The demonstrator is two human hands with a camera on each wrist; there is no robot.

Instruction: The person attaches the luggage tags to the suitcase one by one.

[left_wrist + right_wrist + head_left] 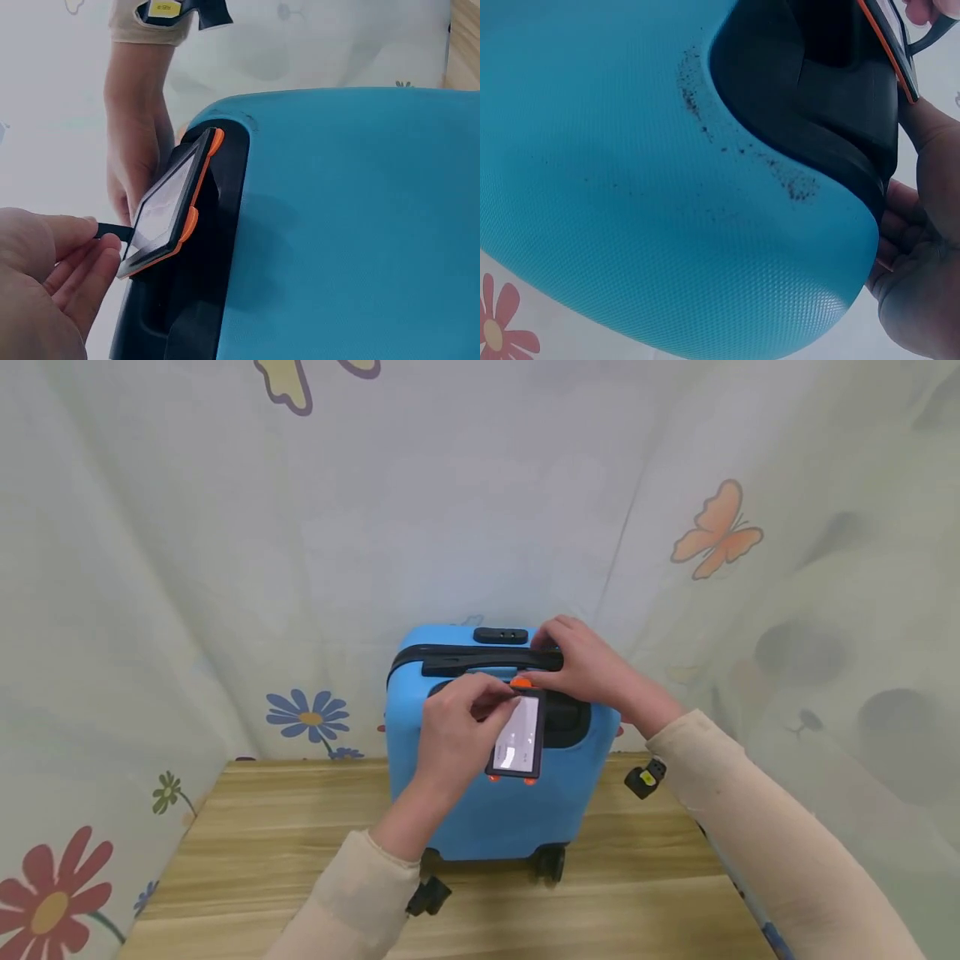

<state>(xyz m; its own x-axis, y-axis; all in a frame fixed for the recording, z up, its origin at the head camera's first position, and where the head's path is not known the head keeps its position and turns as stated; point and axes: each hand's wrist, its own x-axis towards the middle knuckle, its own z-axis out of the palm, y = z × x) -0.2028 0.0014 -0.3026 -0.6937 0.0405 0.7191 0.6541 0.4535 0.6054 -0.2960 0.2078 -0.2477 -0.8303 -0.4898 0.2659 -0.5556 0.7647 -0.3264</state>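
A light blue suitcase (495, 822) stands upright, with a black carry handle (487, 658) across its top. From the handle area hangs a luggage tag (517, 739) with a black frame, orange edge pieces and a white card. My left hand (461, 727) pinches the tag's black strap (114, 232) between thumb and fingers, at the tag's upper end. My right hand (581, 664) is at the right end of the carry handle, thumb on the near side and fingers on the far side. In the right wrist view, its fingers (900, 225) are partly hidden behind the suitcase.
The suitcase stands on a wood-grain surface (300, 843) close to a pale curtain (465, 510) printed with flowers and butterflies. A black combination lock (501, 636) sits on its top. Black wheels (551, 862) show below. Dark specks mark the blue shell in the right wrist view.
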